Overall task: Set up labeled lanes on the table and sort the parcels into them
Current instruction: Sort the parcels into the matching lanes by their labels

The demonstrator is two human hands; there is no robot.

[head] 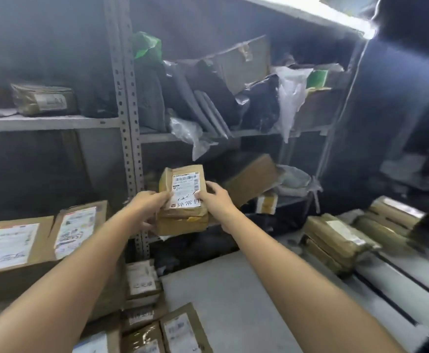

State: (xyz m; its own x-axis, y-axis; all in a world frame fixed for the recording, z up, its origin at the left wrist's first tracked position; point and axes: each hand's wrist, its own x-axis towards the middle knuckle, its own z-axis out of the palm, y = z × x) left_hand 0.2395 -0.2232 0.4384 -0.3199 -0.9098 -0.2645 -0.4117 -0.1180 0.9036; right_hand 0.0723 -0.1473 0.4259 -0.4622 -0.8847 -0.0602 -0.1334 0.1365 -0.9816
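Observed: the person holds 1 small brown cardboard parcel (183,217) with a white printed label, raised clear of the table, in front of the grey perforated metal shelving (126,123). Left hand (150,203) grips its left edge, fingers curled round it, thumb on the label. Right hand (214,200) grips the right edge likewise. Below, the grey table top (221,301) carries large flat cardboard boxes (12,253) at the left and tape-wrapped brown parcels (336,240) at the right. Grey and black plastic mailer bags (208,105) crowd the shelf above
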